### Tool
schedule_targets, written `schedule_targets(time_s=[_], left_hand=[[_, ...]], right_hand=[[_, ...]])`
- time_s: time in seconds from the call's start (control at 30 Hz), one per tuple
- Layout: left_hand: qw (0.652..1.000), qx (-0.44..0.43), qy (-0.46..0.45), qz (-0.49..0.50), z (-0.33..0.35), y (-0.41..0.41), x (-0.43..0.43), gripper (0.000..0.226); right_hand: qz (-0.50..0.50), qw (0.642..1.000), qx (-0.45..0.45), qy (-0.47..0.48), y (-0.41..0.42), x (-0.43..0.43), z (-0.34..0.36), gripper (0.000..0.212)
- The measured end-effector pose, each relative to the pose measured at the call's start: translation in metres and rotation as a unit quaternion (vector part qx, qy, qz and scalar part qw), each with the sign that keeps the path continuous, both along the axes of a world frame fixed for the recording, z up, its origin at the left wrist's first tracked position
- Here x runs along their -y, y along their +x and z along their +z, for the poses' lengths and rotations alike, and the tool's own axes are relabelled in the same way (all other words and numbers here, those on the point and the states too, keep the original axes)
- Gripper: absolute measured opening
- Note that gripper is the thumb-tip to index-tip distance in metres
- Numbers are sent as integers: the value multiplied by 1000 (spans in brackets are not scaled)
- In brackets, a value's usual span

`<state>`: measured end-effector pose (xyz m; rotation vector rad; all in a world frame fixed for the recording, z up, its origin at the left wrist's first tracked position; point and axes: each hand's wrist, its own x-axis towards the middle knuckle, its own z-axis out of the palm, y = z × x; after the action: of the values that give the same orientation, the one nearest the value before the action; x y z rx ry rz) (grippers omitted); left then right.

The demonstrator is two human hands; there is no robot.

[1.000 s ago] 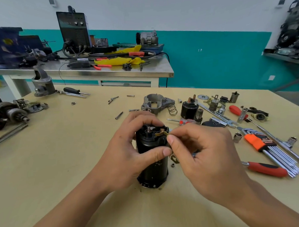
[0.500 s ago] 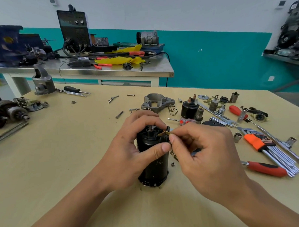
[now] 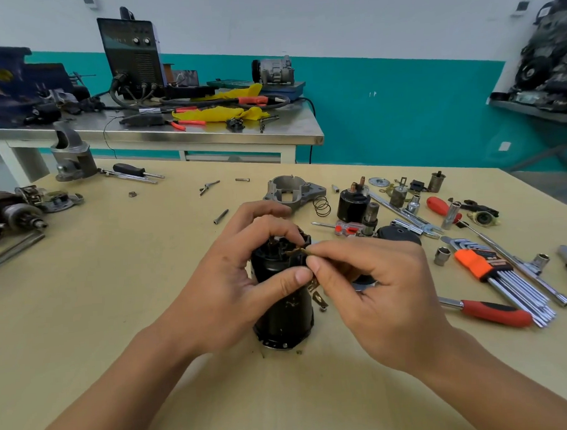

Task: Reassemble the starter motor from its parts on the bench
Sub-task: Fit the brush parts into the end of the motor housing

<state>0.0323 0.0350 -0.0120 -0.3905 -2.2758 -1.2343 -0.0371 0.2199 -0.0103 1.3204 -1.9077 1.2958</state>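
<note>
The black cylindrical starter motor body (image 3: 285, 315) stands upright on the wooden bench (image 3: 123, 287) in the middle of the view. My left hand (image 3: 233, 282) grips its upper part, thumb across the front and fingers curled over the top. My right hand (image 3: 373, 292) pinches a small brass brush piece (image 3: 298, 252) at the body's top rim, between thumb and forefinger. A brass tab and a small nut (image 3: 322, 305) lie beside the body on its right. The grey end housing (image 3: 294, 190) and black solenoid (image 3: 351, 200) lie behind.
Hex keys with an orange holder (image 3: 479, 264), a red-handled tool (image 3: 494, 313), sockets and wrenches fill the right side. An armature (image 3: 6, 215) and a grey nose housing (image 3: 71, 155) lie at the far left. Loose bolts (image 3: 220, 216) are scattered behind. A steel table (image 3: 272, 135) stands beyond.
My right hand's fingertips have crept a little left along the motor body's top rim with the brass piece. My left hand keeps its grip.
</note>
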Motion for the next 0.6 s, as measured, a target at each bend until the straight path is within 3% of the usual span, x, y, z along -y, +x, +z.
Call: schedule_targets(time_s=[0.2,0.3,0.43,0.6], left_hand=[[999,-1,-36,-13,2,0,7,35],[999,3,-37,-21,-2,-1,4,40],[1000,3,-8,-29,-5,-2,1,50],[999,21,3,-24,-6,-1,3,67]], right_hand=[[19,993,-61,95,-5,-1,8,13],[29,989,-39,141,-9,-4,10,11],[59,991,49,110,-9,-3,3,18],[30,996,31,81,-6,3,1,27]])
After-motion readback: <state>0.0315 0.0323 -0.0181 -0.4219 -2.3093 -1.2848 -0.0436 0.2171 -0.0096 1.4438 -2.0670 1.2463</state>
